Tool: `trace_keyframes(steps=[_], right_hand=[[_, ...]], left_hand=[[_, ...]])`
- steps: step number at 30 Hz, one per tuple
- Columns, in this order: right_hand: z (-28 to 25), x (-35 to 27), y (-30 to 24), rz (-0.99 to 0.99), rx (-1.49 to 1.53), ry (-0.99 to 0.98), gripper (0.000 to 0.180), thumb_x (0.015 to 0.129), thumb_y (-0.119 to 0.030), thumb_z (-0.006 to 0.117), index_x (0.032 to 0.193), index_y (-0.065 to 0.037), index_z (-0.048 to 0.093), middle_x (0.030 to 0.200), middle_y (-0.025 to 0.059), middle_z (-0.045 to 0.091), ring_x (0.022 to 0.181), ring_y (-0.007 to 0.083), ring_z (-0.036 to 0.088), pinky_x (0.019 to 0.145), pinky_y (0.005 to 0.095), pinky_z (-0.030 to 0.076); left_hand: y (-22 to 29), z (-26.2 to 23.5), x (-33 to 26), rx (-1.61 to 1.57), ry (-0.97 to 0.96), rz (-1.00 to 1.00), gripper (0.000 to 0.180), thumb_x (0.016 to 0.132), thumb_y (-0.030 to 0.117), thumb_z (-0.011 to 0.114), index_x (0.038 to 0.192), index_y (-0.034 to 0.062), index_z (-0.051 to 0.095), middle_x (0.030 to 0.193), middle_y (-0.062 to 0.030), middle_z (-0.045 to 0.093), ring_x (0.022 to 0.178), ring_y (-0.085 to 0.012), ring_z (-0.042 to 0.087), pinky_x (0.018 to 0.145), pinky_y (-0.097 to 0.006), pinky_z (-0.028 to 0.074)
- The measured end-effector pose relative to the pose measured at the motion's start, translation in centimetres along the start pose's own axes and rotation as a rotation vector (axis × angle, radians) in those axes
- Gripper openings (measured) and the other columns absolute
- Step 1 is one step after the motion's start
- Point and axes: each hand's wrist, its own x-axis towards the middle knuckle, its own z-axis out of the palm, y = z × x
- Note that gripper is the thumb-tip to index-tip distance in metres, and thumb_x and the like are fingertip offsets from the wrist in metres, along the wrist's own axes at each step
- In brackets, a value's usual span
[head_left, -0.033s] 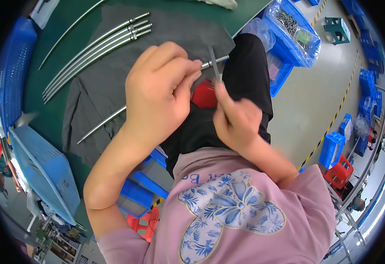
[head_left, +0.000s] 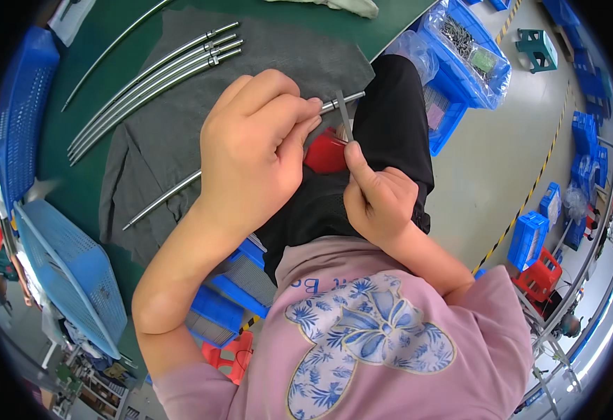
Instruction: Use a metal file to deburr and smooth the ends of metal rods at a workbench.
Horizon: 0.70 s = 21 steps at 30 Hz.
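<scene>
My left hand is closed round a thin shiny metal rod, which slants from lower left to upper right. The rod's far end, with a ring-like joint, sticks out past my fingertips. In my right hand a narrow flat grey file is pinched, thumb laid along it. Its blade crosses the rod's protruding end; whether they touch I cannot tell. Several similar metal rods lie side by side on a dark grey cloth, beyond my left hand.
The cloth covers part of a green table. Blue mesh baskets stand at the left. At the upper right, a blue bin holds small metal parts in plastic. A red object shows between my hands. A green stool stands farther off.
My right hand and the file have shifted slightly down toward my body, with the file sliding across the rod's end. My left hand and the rod stay nearly in place.
</scene>
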Motion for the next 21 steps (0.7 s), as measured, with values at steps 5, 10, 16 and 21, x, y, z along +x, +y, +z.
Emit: trace_keyframes(steps=[5, 10, 16, 21], right_hand=[[1.0, 3.6, 1.4, -0.083, 0.031, 0.059, 0.051, 0.059, 0.007, 0.059, 0.108, -0.003, 0.067, 0.049, 0.0019, 0.046, 0.037, 0.0165, 0.041, 0.041, 0.0283, 0.034], [0.7, 1.0, 1.7, -0.095, 0.052, 0.063, 0.050, 0.060, 0.007, 0.059, 0.108, -0.003, 0.068, 0.051, 0.0029, 0.049, 0.038, 0.0164, 0.041, 0.040, 0.0285, 0.033], [0.7, -0.5, 1.2, -0.006, 0.046, 0.041, 0.055, 0.061, 0.007, 0.060, 0.113, -0.010, 0.066, 0.048, 0.0025, 0.041, 0.038, 0.0180, 0.039, 0.039, 0.0290, 0.032], [2.0, 4.4, 1.3, -0.103, 0.097, 0.148, 0.051, 0.058, 0.008, 0.059, 0.107, -0.005, 0.069, 0.045, 0.0007, 0.043, 0.036, 0.0152, 0.040, 0.039, 0.0272, 0.031]], left_hand=[[0.2, 0.0, -0.1, 0.000, -0.011, 0.001, 0.014, 0.069, -0.008, 0.069, 0.080, -0.0013, 0.065, 0.074, -0.0080, 0.056, 0.064, -0.0187, 0.054, 0.054, -0.026, 0.042], [0.1, 0.0, 0.0, -0.008, -0.033, -0.006, 0.013, 0.070, -0.008, 0.069, 0.080, -0.0016, 0.065, 0.075, -0.0076, 0.056, 0.064, -0.0179, 0.054, 0.054, -0.026, 0.042], [-0.1, 0.7, 0.0, -0.046, 0.047, -0.029, 0.015, 0.064, -0.005, 0.069, 0.074, 0.0017, 0.061, 0.073, -0.0065, 0.055, 0.063, -0.0251, 0.052, 0.055, -0.033, 0.042], [0.2, 0.1, -0.1, -0.039, 0.017, -0.027, 0.014, 0.064, -0.004, 0.069, 0.074, 0.0017, 0.061, 0.073, -0.0067, 0.055, 0.063, -0.0249, 0.052, 0.055, -0.033, 0.042]])
